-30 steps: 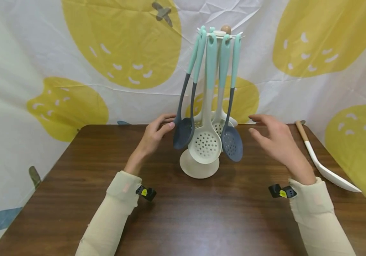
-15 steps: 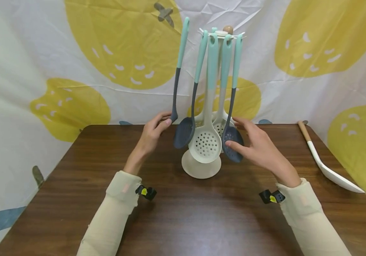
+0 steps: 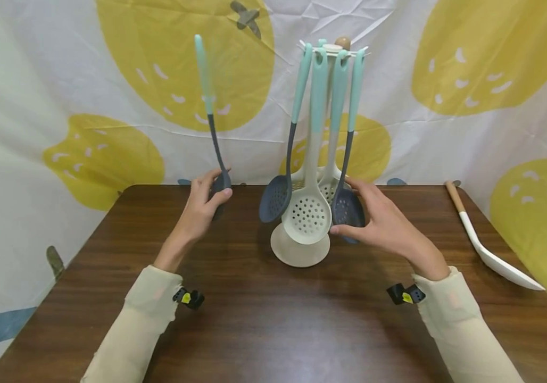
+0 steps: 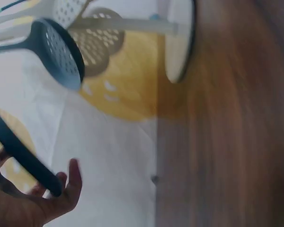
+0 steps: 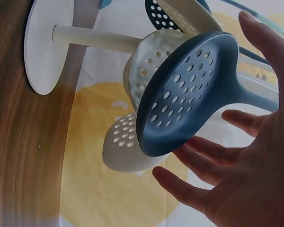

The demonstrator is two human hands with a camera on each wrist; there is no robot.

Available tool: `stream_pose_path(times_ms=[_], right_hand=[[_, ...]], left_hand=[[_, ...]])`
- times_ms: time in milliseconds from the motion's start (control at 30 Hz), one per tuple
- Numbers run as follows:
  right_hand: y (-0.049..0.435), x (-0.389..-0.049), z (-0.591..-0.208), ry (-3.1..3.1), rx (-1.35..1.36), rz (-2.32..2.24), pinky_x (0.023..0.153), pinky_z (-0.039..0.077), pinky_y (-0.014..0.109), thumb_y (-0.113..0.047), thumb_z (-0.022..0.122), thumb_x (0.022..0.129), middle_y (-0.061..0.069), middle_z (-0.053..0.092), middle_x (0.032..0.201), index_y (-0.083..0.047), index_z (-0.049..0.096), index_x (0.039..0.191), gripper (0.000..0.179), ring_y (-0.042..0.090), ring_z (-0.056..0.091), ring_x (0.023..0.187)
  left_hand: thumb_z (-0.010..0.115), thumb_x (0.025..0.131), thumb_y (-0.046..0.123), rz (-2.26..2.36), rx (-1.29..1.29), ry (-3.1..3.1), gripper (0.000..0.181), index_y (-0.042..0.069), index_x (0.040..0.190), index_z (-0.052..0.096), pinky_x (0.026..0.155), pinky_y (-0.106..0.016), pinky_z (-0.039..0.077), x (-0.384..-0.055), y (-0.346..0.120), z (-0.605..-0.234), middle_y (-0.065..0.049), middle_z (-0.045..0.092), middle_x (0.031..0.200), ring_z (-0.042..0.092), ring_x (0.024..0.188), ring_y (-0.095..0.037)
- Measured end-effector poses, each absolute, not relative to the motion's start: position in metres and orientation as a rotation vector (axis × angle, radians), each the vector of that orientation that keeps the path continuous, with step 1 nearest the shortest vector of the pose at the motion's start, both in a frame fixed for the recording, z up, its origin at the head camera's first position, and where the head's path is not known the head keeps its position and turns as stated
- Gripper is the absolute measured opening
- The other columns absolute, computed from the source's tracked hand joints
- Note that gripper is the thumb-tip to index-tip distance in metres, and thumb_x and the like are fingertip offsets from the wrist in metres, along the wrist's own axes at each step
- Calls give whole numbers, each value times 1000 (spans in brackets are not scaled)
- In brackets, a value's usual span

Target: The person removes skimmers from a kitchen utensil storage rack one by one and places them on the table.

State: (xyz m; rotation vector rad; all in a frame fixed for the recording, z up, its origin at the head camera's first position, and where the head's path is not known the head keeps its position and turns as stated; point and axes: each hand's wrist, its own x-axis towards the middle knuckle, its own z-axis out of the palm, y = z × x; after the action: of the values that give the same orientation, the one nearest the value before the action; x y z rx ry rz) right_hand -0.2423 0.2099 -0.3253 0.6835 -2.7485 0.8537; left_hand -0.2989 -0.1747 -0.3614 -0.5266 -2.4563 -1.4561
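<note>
My left hand [image 3: 192,213] holds a cooking utensil [image 3: 215,141] upright, away from the rack, by its dark lower end. Its handle is mint; the left wrist view shows the dark head [image 4: 31,163] edge-on between fingers and thumb. On the white rack [image 3: 299,252], several utensils hang by mint handles. My right hand [image 3: 388,226] is spread around the bowl of a blue-grey skimmer [image 3: 348,205] at the rack's right side. In the right wrist view, fingertips reach behind the skimmer's bowl [image 5: 215,90], while the thumb stands apart from it.
A pale skimmer [image 3: 313,159] hangs at the rack's front, beside a dark skimmer [image 3: 273,201] on the left. A white ladle [image 3: 498,263] with a wooden handle lies along the right edge of the brown table [image 3: 273,330]. Lemon-print cloth [image 3: 182,80] hangs behind.
My left hand has lifted the utensil off the rack and carried it left. My right hand has moved in from the right to the blue-grey skimmer.
</note>
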Motion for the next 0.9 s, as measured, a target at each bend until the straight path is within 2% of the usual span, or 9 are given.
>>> stream_pose_path(times_ms=[100,233,400,500,600,700,767,900], right_hand=[[207,-244,-326,-2753,692,833,115,37,63,-43,88,81,19,37,162,-11,27,163,107,40,39,148],[204,-244,-327,-2746,693,826,110,41,61,-39,90,78,22,39,158,-9,31,161,106,41,44,141],[202,-244,-327,-2737,694,807,106,44,61,-38,89,79,23,42,153,-12,34,160,101,42,49,134],[204,-243,-327,-2722,707,802,105,45,61,-37,88,80,24,44,151,-11,35,159,98,43,50,132],[204,-244,-327,-2716,719,804,104,45,61,-36,88,80,25,44,149,-10,36,157,97,43,51,131],[203,-245,-327,-2723,718,804,104,46,61,-38,88,81,25,44,149,-9,36,157,97,43,51,130],[203,-245,-327,-2735,711,805,103,46,61,-39,88,81,25,43,149,-9,36,157,97,43,51,130],[202,-245,-328,-2755,699,812,101,47,60,-40,88,82,25,42,150,-9,35,158,97,42,51,128]], left_hand=[[58,102,46,-1388,-453,-2545,57,22,151,46,98,-53,47,-295,-200,-366,-24,41,138,53,123,-40],[61,99,57,-1234,-344,-2699,71,14,150,41,94,-55,54,-290,-235,-368,-24,50,133,58,118,-39],[52,95,74,-907,-194,-2930,78,11,141,45,82,-53,56,-286,-282,-366,-27,62,130,66,110,-43],[44,94,80,-697,-125,-3091,92,7,150,43,88,-62,53,-286,-307,-363,-33,57,141,61,119,-54],[38,96,79,-549,-79,-3244,104,-3,159,30,97,-67,49,-284,-330,-360,-38,45,150,50,130,-60],[34,100,75,-407,-40,-3397,105,-13,156,27,101,-67,47,-278,-348,-354,-42,37,153,44,134,-62],[33,100,73,-317,-15,-3489,105,-18,153,30,103,-68,45,-275,-356,-352,-44,33,153,40,136,-64],[33,99,74,-169,52,-3605,107,-22,146,37,107,-69,41,-271,-364,-354,-46,29,153,35,137,-67]])
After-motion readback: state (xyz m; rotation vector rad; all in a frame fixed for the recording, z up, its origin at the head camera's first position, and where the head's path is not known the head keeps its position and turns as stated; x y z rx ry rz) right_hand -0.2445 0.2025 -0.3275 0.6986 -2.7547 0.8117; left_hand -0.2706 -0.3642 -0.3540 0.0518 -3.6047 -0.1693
